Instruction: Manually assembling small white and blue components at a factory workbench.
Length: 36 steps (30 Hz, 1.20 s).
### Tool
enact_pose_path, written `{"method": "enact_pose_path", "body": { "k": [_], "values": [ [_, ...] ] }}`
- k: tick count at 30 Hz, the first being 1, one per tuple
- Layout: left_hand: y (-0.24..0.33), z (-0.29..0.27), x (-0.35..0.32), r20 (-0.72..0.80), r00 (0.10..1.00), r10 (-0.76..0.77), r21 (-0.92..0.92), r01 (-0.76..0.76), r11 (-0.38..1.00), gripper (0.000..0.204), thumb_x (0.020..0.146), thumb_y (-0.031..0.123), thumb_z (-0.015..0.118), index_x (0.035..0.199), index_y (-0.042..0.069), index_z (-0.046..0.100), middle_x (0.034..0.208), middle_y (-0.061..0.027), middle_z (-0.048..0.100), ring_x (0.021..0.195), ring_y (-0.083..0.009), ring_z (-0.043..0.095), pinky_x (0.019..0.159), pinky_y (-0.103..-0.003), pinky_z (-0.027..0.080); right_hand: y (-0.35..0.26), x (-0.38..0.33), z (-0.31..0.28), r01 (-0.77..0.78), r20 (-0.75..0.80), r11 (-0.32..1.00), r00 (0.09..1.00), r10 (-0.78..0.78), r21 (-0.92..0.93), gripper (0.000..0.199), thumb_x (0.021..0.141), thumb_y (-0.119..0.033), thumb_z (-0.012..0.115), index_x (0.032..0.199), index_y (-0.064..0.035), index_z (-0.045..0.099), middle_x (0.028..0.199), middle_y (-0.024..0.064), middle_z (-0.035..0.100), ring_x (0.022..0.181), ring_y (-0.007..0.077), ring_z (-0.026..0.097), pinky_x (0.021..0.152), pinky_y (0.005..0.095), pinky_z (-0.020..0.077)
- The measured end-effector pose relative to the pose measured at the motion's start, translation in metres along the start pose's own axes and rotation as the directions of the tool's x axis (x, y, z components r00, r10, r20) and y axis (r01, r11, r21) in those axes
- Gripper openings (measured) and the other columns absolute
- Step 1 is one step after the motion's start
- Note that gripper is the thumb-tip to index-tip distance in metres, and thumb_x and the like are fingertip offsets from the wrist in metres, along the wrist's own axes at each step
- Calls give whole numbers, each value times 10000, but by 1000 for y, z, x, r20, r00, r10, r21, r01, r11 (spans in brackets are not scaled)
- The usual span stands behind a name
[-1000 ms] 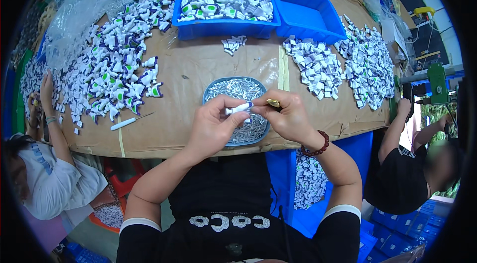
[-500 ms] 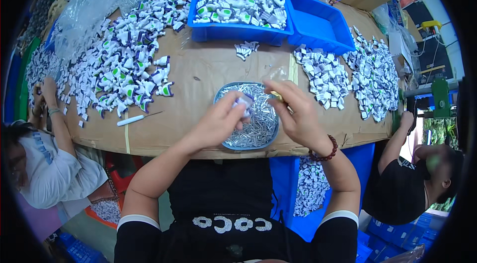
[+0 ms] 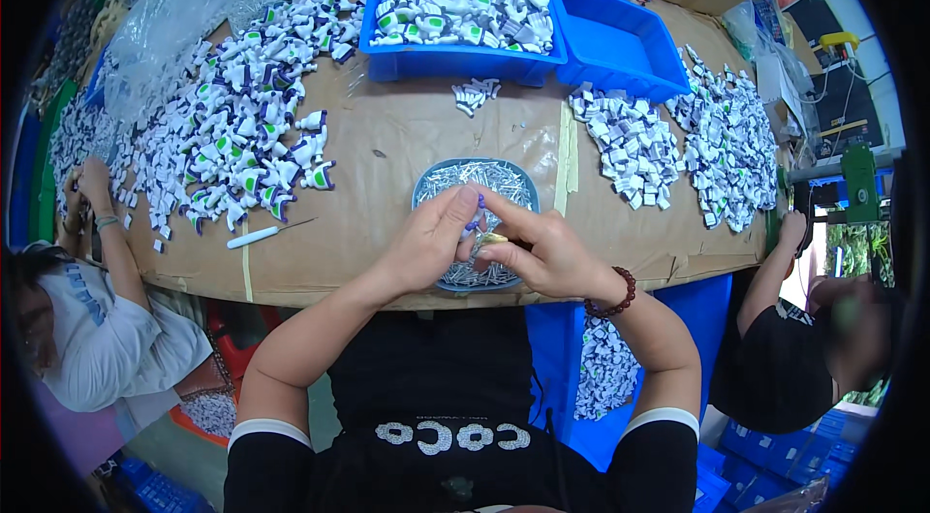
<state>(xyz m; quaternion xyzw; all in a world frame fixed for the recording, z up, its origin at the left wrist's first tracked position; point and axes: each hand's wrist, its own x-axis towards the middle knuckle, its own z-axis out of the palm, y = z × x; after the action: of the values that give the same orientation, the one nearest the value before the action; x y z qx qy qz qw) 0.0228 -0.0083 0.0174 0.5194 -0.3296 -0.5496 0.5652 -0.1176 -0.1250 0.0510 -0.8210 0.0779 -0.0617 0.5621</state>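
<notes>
My left hand [image 3: 426, 244] is closed on a small purple and white plastic part [image 3: 473, 225], most of it hidden by the fingers. My right hand [image 3: 544, 244] meets it from the other side, its index finger and thumb bent in at the part. A small yellowish piece [image 3: 492, 239] shows at the right thumb tip; whether it is held or worn there is unclear. Both hands are over a blue-grey tub [image 3: 418, 191] of small silvery metal pins [image 3: 489, 174].
A heap of white, green and purple toy parts [image 3: 252, 116] lies left, near a white-handled pick [image 3: 254, 237]. Blue bins [image 3: 465, 67] stand at the back, one full of parts. More white pieces [image 3: 630, 150] lie right. One person sits on each side.
My right hand has moved left and down to the left hand, so the fingertips now come together around the part. The left hand has shifted slightly.
</notes>
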Motion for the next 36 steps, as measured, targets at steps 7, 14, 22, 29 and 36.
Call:
{"method": "enact_pose_path", "body": {
  "k": [7, 14, 22, 29, 36],
  "values": [
    [1, 8, -9, -73, 988, 134, 126, -124, 984, 447, 983, 382, 256, 956, 22, 520, 624, 8, 453, 533, -58, 411, 502, -216, 349, -2, 4, -3, 27, -49, 999, 998, -26, 25, 510, 778, -64, 665, 1256, -26, 490, 825, 137, 679, 722, 98, 637, 633, 258, 496],
    [-4, 8, -15, -99, 984, 148, 206, -125, 971, 421, 989, 334, 264, 981, -2, 517, 658, -43, 487, 580, -97, 445, 547, -267, 381, 3, 10, -2, 45, -72, 999, 996, -45, -1, 440, 747, -58, 691, 1171, -41, 574, 873, 125, 683, 712, 55, 615, 629, 232, 488],
    [8, 6, 9, -82, 993, 80, 239, -58, 969, 358, 971, 294, 338, 922, -5, 528, 692, -88, 521, 597, -161, 488, 593, -306, 409, 15, 7, 0, -61, -210, 998, 976, 59, -4, 432, 776, -63, 676, 1191, -38, 559, 821, 88, 682, 685, 60, 599, 596, 223, 475],
    [67, -19, 123, -36, 929, 367, 646, -259, 718, 317, 928, 327, 446, 879, 30, 543, 705, -75, 577, 602, -136, 537, 549, -287, 417, 13, -6, -43, -112, -309, 940, 926, 216, 322, 435, 871, -112, 585, 1276, -21, 456, 768, 36, 643, 643, 27, 554, 490, 167, 402],
    [116, -38, 208, 144, 795, 589, 902, -350, 252, 300, 876, 233, 512, 1072, 22, 597, 1004, -150, 635, 915, -257, 610, 821, -335, 462, 28, -17, -51, -148, -289, 919, 920, 263, 366, 335, 890, -137, 564, 1196, -7, 521, 769, 39, 640, 556, 12, 480, 473, 158, 369]
  ]
}}
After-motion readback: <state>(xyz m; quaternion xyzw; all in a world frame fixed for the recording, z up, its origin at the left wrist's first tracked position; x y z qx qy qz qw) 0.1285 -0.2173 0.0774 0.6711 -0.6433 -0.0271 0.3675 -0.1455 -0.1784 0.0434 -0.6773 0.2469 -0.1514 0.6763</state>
